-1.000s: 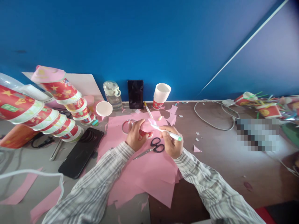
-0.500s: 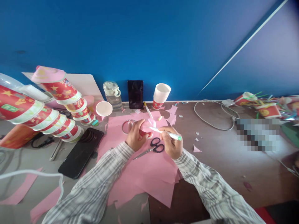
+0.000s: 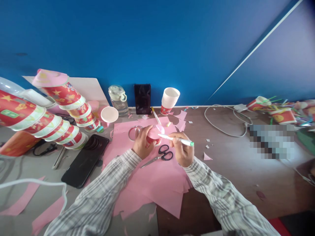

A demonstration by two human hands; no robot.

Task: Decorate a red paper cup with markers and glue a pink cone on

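My left hand point(image 3: 144, 143) is closed around a red paper cup point(image 3: 153, 141) topped with pink paper point(image 3: 154, 132). A white marker point(image 3: 180, 141) with a green end is pinched in my right hand point(image 3: 184, 152); its tip points left at the pink paper, and I cannot tell whether they touch. Black-handled scissors point(image 3: 165, 153) lie just below the cup on pink paper sheets point(image 3: 145, 183). A roll of tape point(image 3: 133, 133) sits left of my left hand. Behind the cup lies a white marker with a yellow end point(image 3: 156, 116).
Stacked red paper cups point(image 3: 66, 131) stand at the left by a black phone point(image 3: 85, 162). Along the wall are a water bottle point(image 3: 118, 100), an upright phone point(image 3: 142, 99) and nested white cups point(image 3: 170, 98). A white cable point(image 3: 221, 131) and paper scraps lie to the right.
My right hand has shifted slightly to the right with the marker. My left hand and the cup have stayed almost in place.
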